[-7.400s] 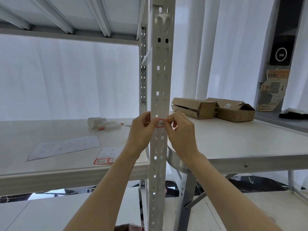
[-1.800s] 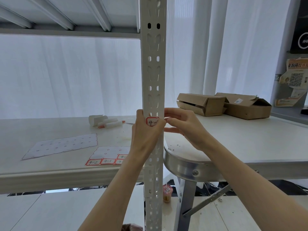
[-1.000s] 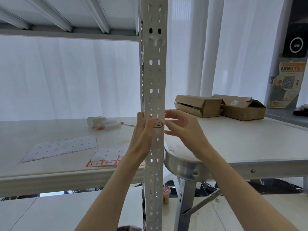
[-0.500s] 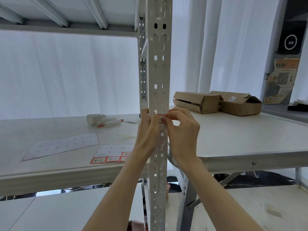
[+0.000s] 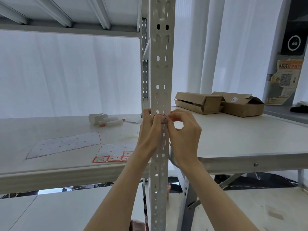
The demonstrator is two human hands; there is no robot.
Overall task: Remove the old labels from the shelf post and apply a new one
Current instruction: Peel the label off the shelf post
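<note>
A white perforated shelf post [image 5: 161,72] rises through the middle of the view. A small red-bordered label [image 5: 163,119] with a handwritten "-2" showing lies on the post's front face at shelf height. My left hand [image 5: 149,132] wraps the post's left edge, its thumb covering the label's left part. My right hand [image 5: 183,134] is at the post's right edge, thumb and forefinger pinched on the label's right end. Two label sheets lie on the shelf to the left: an emptied one [image 5: 65,144] and one [image 5: 115,153] with several red-bordered labels left.
White rolls and a red-tipped marker [image 5: 106,121] lie on the shelf board [image 5: 50,165] behind the sheets. Two brown cardboard boxes [image 5: 220,103] sit on the white table [image 5: 250,140] to the right. An upper shelf spans overhead; white curtains hang behind.
My right hand, open beside the post a second ago, has closed in and pinched the label's right end. My left hand stays on the post with its thumb over the label.
</note>
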